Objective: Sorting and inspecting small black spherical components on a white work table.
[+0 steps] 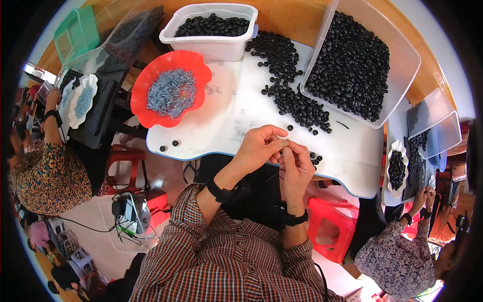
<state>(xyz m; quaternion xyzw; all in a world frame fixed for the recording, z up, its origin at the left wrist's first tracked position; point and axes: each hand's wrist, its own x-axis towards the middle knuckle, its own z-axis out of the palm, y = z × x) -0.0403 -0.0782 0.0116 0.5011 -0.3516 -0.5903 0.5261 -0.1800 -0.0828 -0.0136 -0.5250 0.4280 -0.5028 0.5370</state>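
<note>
My left hand (pixel 257 149) and my right hand (pixel 297 168) meet above the front edge of the white table (pixel 221 136). Thumbs and fingertips are pinched together around something small, mostly hidden by the fingers. Just beyond the hands lies a loose spread of small round black parts (pixel 308 111), some showing a hole. A few more black parts (pixel 315 160) rest beside my right hand, and two black pieces (pixel 175 143) sit apart at the table's left front. A red scalloped bowl (pixel 139 103) holds a heap of tiny blue-grey translucent pieces (pixel 171 93).
A white tub (pixel 211 48) of black parts stands at the back. A large clear bin (pixel 402 75), tilted, holds many more at the right. People work at neighbouring tables, one left (pixel 50 171), one right (pixel 397 261). A red stool (pixel 332 226) stands near my right side.
</note>
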